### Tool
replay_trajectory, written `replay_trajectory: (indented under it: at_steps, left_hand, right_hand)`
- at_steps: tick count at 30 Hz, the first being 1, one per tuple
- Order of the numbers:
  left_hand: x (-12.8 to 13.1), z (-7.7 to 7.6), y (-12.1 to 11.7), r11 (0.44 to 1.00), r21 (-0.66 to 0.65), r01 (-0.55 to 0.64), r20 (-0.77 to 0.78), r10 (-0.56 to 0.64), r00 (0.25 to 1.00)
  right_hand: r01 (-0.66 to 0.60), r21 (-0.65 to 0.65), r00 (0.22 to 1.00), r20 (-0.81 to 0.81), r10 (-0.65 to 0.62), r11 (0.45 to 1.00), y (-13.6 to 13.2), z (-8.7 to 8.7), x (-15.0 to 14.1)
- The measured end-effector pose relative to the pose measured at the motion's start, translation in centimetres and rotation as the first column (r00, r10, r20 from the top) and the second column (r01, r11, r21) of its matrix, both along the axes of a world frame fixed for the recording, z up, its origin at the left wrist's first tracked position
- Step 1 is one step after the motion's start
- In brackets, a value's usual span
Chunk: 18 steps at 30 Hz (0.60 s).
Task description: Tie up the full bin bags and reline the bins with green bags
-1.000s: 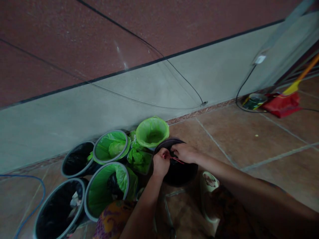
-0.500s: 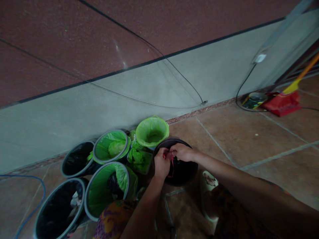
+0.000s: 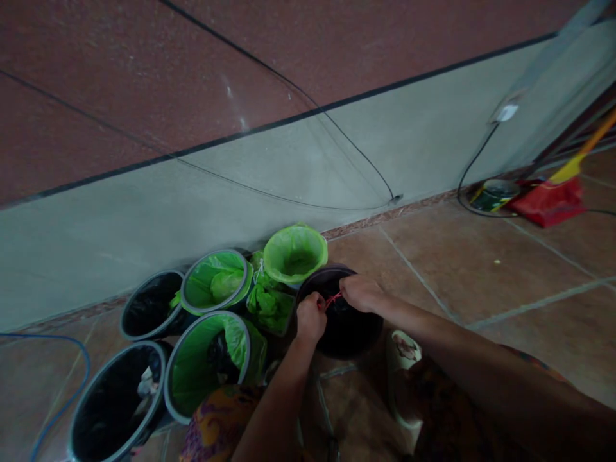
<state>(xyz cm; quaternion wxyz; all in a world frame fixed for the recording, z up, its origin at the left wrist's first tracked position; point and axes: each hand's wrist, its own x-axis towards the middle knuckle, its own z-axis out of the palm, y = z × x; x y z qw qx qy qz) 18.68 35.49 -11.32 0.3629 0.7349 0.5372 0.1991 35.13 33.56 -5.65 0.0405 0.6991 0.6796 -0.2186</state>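
Note:
A dark round bin (image 3: 359, 350) stands on the floor in front of me, with a black bag inside it. Over its opening, a thin red drawstring (image 3: 333, 299) stretches between my hands. My left hand (image 3: 312, 316) is closed on one end at the left rim. My right hand (image 3: 360, 293) pinches the other end near the far right rim. The string crosses itself in the middle, like a twist or knot. How far the string runs down into the bin is too dark to tell.
Several lined bins stand to the left, among them a green-lined bin (image 3: 209, 366), a black-lined bin (image 3: 118, 401) and a small green-lined bin (image 3: 295, 253) by the wall. Far right are a tin (image 3: 493, 194) and a red dustpan (image 3: 551, 202). A blue hose (image 3: 84, 359) lies at left.
My hands have moved apart, left hand to the left and right hand to the right. The red string, which hung loose between them, is now drawn tight.

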Motion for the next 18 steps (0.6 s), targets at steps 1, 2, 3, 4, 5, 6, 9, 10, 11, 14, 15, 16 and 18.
replay_trajectory:
  at_steps: [1, 2, 3, 4, 5, 6, 9, 10, 11, 14, 15, 16, 18]
  left_hand:
    - [-0.1, -0.2, 0.0, 1.0, -0.004, 0.005, -0.029, -0.005, 1.0]
    - [-0.2, -0.4, 0.0, 1.0, -0.015, 0.008, -0.052, -0.009, 0.999]
    - [-0.2, -0.5, 0.0, 0.999, -0.033, 0.007, -0.069, -0.01, 0.998]
    - [-0.3, -0.6, 0.1, 0.998, -0.057, 0.003, -0.078, -0.008, 0.997]
    - [-0.3, -0.7, 0.1, 0.996, -0.085, -0.003, -0.084, -0.004, 0.996]
    - [-0.3, -0.8, 0.1, 0.994, -0.113, -0.002, -0.089, -0.008, 0.996]
    - [-0.2, -1.0, -0.1, 0.984, -0.168, 0.065, -0.083, -0.08, 0.993]
    - [-0.1, -1.1, -0.2, 0.979, -0.173, 0.105, -0.069, -0.119, 0.991]
    - [0.0, -1.4, -0.4, 0.974, -0.173, 0.144, -0.053, -0.155, 0.986]
    - [0.7, -2.5, -0.9, 0.964, -0.195, 0.179, -0.086, -0.199, 0.976]
    - [1.0, -3.0, -1.0, 0.965, -0.212, 0.156, -0.126, -0.185, 0.975]
    - [1.4, -3.5, -1.2, 0.966, -0.229, 0.121, -0.163, -0.16, 0.973]
    - [2.1, -4.1, -1.3, 0.969, -0.242, 0.049, -0.194, -0.098, 0.976]
  right_hand:
    - [0.006, -0.018, 1.0, 0.005, -0.006, 1.0, 0.0, -0.1, 0.1]
    - [0.009, -0.034, 1.0, 0.005, -0.009, 0.999, 0.1, -0.3, 0.2]
    - [0.012, -0.048, 1.0, 0.004, -0.012, 0.999, 0.1, -0.4, 0.3]
    - [0.009, -0.05, 1.0, -0.002, -0.009, 0.999, 0.1, -0.4, 0.3]
    - [0.005, -0.049, 1.0, -0.009, -0.005, 0.999, 0.2, -0.5, 0.4]
    - [-0.004, -0.042, 1.0, -0.016, 0.003, 0.999, 0.2, -0.5, 0.4]
    - [-0.04, -0.02, 0.998, -0.045, 0.039, 0.999, 0.0, -0.6, 0.4]
    - [-0.063, -0.007, 0.996, -0.065, 0.063, 0.998, 0.0, -0.7, 0.3]
    - [-0.093, 0.004, 0.991, -0.091, 0.093, 0.996, -0.1, -0.8, 0.2]
    - [-0.187, 0.036, 0.962, -0.196, 0.191, 0.982, -0.4, -1.3, -0.2]
    - [-0.203, 0.039, 0.953, -0.223, 0.207, 0.978, -0.5, -1.5, -0.2]
    - [-0.208, 0.039, 0.947, -0.241, 0.212, 0.977, -0.6, -1.7, -0.2]
    - [-0.184, 0.035, 0.952, -0.243, 0.187, 0.982, -0.7, -2.4, 0.1]
